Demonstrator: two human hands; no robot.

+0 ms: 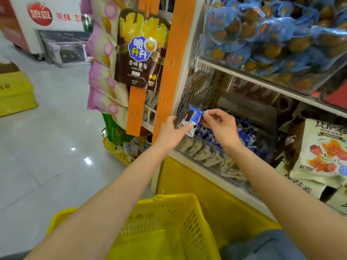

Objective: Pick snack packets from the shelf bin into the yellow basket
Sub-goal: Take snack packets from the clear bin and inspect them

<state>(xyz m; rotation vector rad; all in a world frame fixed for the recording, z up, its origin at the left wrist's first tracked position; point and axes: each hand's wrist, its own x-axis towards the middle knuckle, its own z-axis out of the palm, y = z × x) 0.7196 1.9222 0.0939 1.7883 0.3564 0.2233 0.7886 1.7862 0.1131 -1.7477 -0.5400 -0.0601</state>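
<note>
My left hand grips a small stack of blue, white and black snack packets at the left end of the clear shelf bin. My right hand pinches the right edge of the top blue packet between thumb and fingers. Both hands hover just above the bin, which holds several more of the same packets. The yellow basket stands low in front of me, under my forearms; its visible inside holds nothing.
An orange strip with a hanging potato-stick bag is just left of my hands. A shelf of blue-wrapped snacks hangs overhead. Cream snack bags lie to the right. Another yellow basket sits on the floor at left.
</note>
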